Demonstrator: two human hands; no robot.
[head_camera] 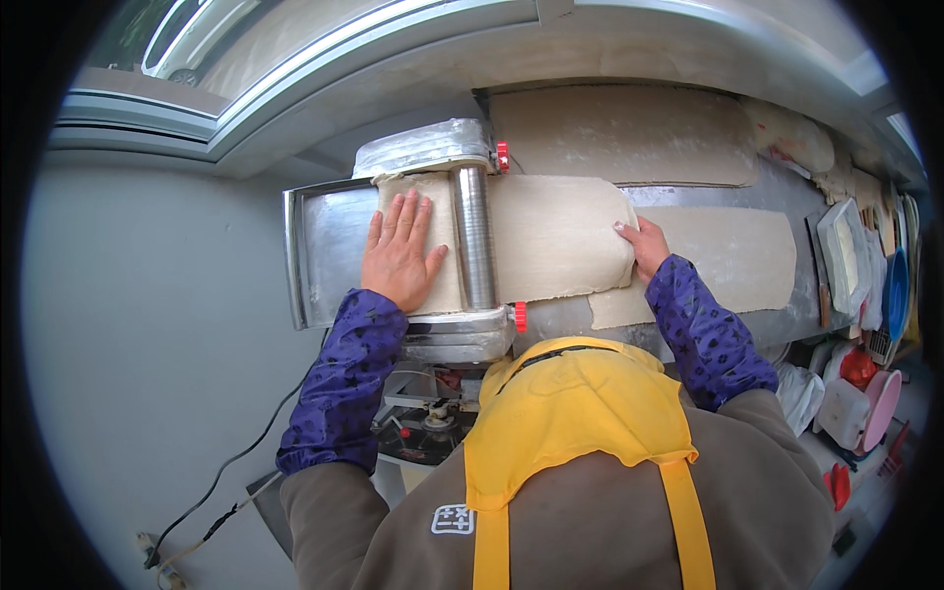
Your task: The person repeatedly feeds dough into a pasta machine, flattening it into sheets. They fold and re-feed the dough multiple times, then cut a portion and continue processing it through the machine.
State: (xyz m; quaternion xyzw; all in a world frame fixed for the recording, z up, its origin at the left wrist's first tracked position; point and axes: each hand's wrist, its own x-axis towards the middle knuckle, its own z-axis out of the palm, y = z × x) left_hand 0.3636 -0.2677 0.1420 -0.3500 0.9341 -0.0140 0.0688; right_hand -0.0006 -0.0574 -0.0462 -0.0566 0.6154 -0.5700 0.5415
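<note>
A sheet of dough (pixel 557 236) passes through a metal dough roller machine (pixel 478 236), lying on both sides of its steel roller. On the machine's left side, my left hand (pixel 402 254) rests flat on the dough, palm down with fingers slightly spread. My right hand (pixel 646 247) grips the rounded far end of the sheet, thumb on top and the other fingers underneath. Below and beyond that hand, a second dough sheet (pixel 726 258) lies on the metal table, partly covered by the held one. The underside of the held sheet is hidden.
A large dough sheet (pixel 627 136) lies along the window wall. Red knobs (pixel 521 317) stick out from the machine. At the table's right end stand a white plastic tub (pixel 844 254) and a blue basin (pixel 896 291). A black cable (pixel 243 453) hangs at left.
</note>
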